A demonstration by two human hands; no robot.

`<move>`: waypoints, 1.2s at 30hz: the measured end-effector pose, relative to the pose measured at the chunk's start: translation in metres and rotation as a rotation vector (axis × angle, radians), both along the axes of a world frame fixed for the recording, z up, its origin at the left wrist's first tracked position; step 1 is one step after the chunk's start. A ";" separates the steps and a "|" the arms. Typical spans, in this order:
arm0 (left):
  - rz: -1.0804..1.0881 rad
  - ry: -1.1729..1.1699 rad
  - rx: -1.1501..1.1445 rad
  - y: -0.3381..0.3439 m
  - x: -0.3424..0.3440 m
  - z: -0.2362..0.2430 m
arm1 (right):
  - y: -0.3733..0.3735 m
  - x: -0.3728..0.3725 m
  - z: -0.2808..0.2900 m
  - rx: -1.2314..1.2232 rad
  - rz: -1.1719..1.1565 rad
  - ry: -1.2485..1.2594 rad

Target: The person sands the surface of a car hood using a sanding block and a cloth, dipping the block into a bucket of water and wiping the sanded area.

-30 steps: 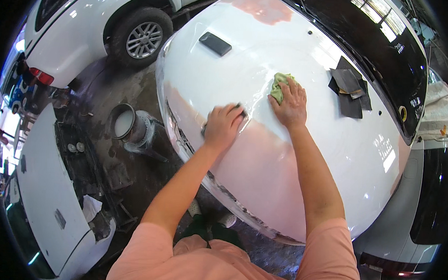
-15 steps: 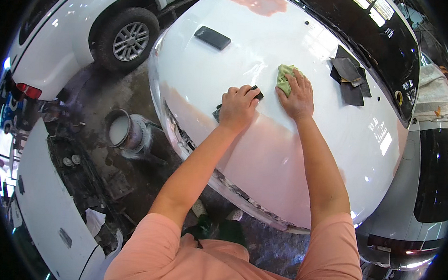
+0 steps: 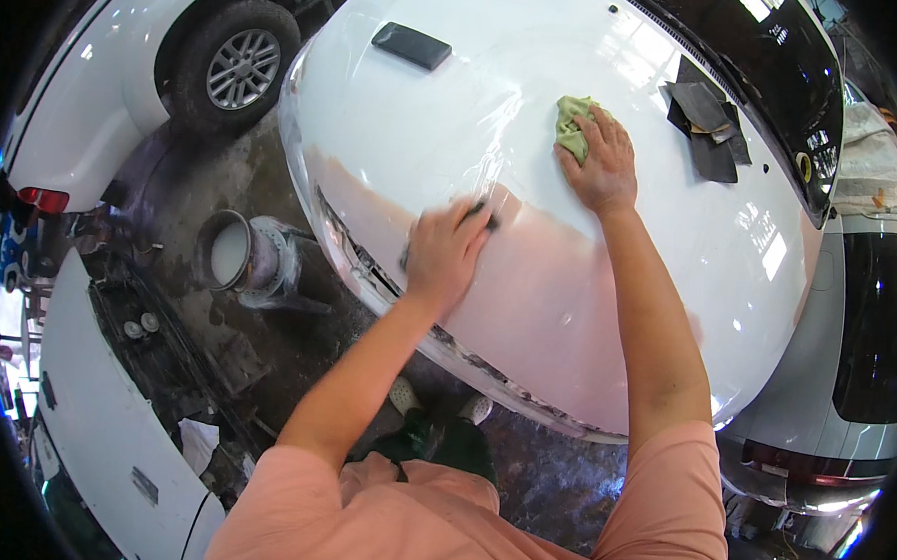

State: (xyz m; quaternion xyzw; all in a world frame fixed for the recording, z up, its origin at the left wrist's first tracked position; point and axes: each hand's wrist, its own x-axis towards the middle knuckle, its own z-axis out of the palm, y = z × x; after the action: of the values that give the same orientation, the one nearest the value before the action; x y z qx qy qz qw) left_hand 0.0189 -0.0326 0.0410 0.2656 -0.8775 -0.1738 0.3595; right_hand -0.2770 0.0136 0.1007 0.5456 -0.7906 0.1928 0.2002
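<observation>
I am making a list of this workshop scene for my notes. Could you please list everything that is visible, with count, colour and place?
hood: one, white, centre, under both hands
cloth: one, green, on the hood, under the right hand
block: one, dark, on the hood, mostly hidden under the left hand
pad: one, dark, flat, top of the hood
sheets: a few, dark grey, on the hood near the windshield
bucket: one, grey, on the floor left of the hood
wheel: one, black tyre with silver rim, on a white car, upper left
left hand: one, pressing on the block
right hand: one, flat on the cloth
</observation>
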 end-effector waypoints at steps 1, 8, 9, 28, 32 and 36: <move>0.008 0.016 0.000 0.015 0.018 -0.014 | 0.001 0.000 0.003 0.006 -0.009 -0.006; -0.027 0.032 -0.006 -0.037 -0.049 0.034 | -0.010 -0.002 0.000 -0.044 0.042 0.006; -0.034 0.020 -0.001 -0.036 -0.044 0.032 | -0.010 0.001 -0.002 -0.036 0.045 -0.006; -0.019 0.011 -0.044 0.015 0.014 -0.010 | -0.001 0.002 0.007 -0.049 0.011 0.004; -0.047 -0.041 0.008 -0.021 -0.048 0.030 | -0.008 0.006 0.004 -0.023 0.025 0.008; -0.060 0.012 -0.045 -0.013 -0.038 0.025 | -0.003 -0.001 0.006 -0.005 0.014 -0.018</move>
State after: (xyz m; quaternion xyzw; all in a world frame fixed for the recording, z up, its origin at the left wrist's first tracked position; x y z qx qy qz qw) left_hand -0.0195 -0.0457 0.0658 0.2298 -0.8866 -0.1664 0.3654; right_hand -0.2784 0.0105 0.1066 0.5487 -0.7881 0.2012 0.1933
